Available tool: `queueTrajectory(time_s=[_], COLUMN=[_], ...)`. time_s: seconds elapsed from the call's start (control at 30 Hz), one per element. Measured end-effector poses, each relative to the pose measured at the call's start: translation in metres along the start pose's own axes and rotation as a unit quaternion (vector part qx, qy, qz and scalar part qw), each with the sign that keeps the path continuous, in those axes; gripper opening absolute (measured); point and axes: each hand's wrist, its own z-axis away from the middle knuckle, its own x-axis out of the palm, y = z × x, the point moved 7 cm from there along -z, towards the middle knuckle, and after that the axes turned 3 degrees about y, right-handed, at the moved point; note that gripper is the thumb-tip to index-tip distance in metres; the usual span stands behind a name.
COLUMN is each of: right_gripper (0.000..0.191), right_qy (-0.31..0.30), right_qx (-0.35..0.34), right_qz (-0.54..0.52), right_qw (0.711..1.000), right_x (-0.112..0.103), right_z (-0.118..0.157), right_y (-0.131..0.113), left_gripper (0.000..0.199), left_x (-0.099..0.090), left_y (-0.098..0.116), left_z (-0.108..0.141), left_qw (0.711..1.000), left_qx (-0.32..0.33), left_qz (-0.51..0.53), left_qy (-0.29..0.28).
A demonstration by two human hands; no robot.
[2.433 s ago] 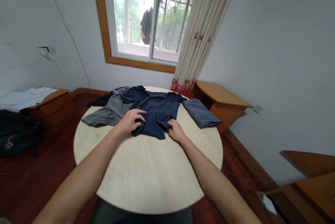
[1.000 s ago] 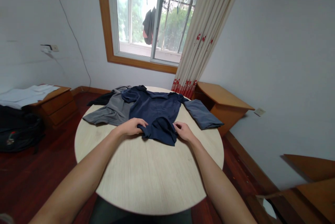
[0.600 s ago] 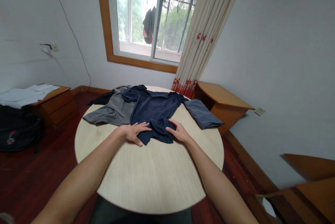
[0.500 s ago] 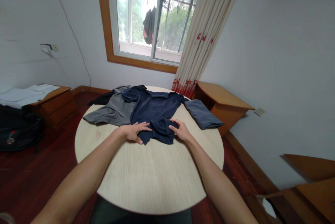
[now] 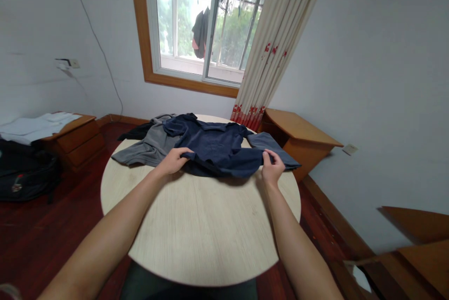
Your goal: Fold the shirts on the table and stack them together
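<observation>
A navy blue shirt (image 5: 213, 143) lies spread on the round pale table (image 5: 206, 225), its collar end toward the window. My left hand (image 5: 174, 160) pinches the left corner of its near edge. At the opposite corner, my right hand (image 5: 272, 167) is closed on the cloth. Between both hands the near edge is stretched wide and lifted a little off the tabletop. A crumpled grey garment (image 5: 149, 146) lies to the left, partly under the shirt. On the right rests a folded grey-blue garment (image 5: 268, 143), partly hidden behind my right hand and the shirt.
Black cloth (image 5: 135, 132) lies at the table's far left. A wooden cabinet (image 5: 301, 127) stands just beyond the table's right side, near the curtain (image 5: 277, 33). To the left are a drawer unit (image 5: 79, 143) with white papers and a black backpack (image 5: 28, 171) on the floor.
Both hands have taken hold of the shirt's near corners. My right hand has moved right, and the bunched near edge is now pulled out wide and raised.
</observation>
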Motion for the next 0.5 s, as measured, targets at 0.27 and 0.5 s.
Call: queueTrajectory(time_s=[0.27,0.5], right_gripper=[0.045,0.038], right_qy=[0.070,0.044], right_qx=[-0.003,0.007], right_qz=[-0.017,-0.040], right_qw=[0.997,0.998], right_x=[-0.021,-0.024], right_z=[-0.008,-0.016], right_y=[0.000,-0.015], left_gripper=[0.043,0.041], left_x=[-0.065,-0.077], left_y=[-0.012,0.002], left_z=[0.006,0.010], left_qw=[0.951,0.948], left_qx=[-0.060,-0.044], left_qz=[0.096,0.072], left_qy=[0.287,0.308])
